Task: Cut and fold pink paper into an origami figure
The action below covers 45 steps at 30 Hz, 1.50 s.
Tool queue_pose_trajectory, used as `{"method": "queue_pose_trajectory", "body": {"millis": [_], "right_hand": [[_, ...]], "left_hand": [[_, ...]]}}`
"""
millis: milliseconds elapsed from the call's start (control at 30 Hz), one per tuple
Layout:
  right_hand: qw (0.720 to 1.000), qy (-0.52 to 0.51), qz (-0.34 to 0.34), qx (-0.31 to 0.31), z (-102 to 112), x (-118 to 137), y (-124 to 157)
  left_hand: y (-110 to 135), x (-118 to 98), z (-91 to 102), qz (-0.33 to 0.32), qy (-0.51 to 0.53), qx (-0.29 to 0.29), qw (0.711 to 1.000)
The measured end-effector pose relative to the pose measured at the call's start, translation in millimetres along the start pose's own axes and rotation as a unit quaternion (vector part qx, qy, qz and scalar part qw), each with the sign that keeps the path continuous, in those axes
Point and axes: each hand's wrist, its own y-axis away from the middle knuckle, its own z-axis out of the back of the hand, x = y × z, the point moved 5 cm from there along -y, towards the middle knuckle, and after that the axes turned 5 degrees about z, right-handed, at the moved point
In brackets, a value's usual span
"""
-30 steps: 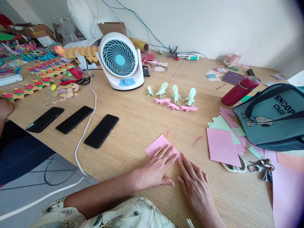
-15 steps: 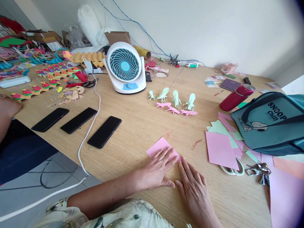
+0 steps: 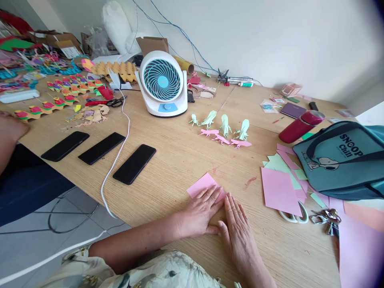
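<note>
A pink sheet of paper [image 3: 201, 184] lies on the table in front of me, partly covered by my fingers. My left hand [image 3: 200, 213] rests flat across its near part, fingers stretched out. At the paper's right end, my right hand [image 3: 238, 232] lies flat with straight fingers, its fingertips at the paper's edge. The thumbs are close together. Beyond the hands stand several folded paper figures, green ones [image 3: 225, 125] behind pink ones [image 3: 222, 139]. To the right, another pink sheet [image 3: 280, 190] lies over white-handled scissors [image 3: 295, 214].
Three black phones [image 3: 134, 164] and a white cable [image 3: 115, 160] lie to the left. A fan [image 3: 163, 84] stands at the back. On the right are a red flask [image 3: 301, 126], a teal bag [image 3: 339, 160] and keys [image 3: 330, 218]. Another person's arm [image 3: 12, 130] rests at far left.
My right hand has shifted slightly up and left along the paper's edge, closer to my left hand. The left hand stays flat on the paper. The whole view has shifted slightly.
</note>
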Motion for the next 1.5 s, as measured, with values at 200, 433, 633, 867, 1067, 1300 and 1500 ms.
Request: {"method": "queue_pose_trajectory", "body": {"millis": [200, 433, 633, 867, 1067, 1300, 1500], "right_hand": [[0.999, 0.027, 0.019, 0.012, -4, 0, 4], [0.999, 0.045, 0.024, 0.009, -4, 4, 4], [0.998, 0.055, 0.018, 0.010, -4, 3, 4], [0.998, 0.052, 0.025, 0.026, -2, 5, 3], [0.998, 0.061, 0.023, 0.023, -3, 6, 3], [0.996, 0.082, 0.022, 0.016, -7, 6, 4], [0.995, 0.097, 0.011, 0.002, -8, 7, 6]], "left_hand": [[9, 0, 8.9, -0.020, 0.004, 0.015, 1.000], [34, 16, 39.9, 0.041, -0.026, 0.011, 0.999], [30, -4, 23.7, -0.002, -0.057, 0.026, 0.998], [30, -1, 5.6, -0.002, -0.062, -0.007, 0.998], [31, 2, 7.5, 0.000, -0.051, -0.013, 0.999], [31, 5, 3.6, 0.002, -0.044, -0.018, 0.999], [41, 8, 3.4, 0.028, -0.055, -0.009, 0.998]]}}
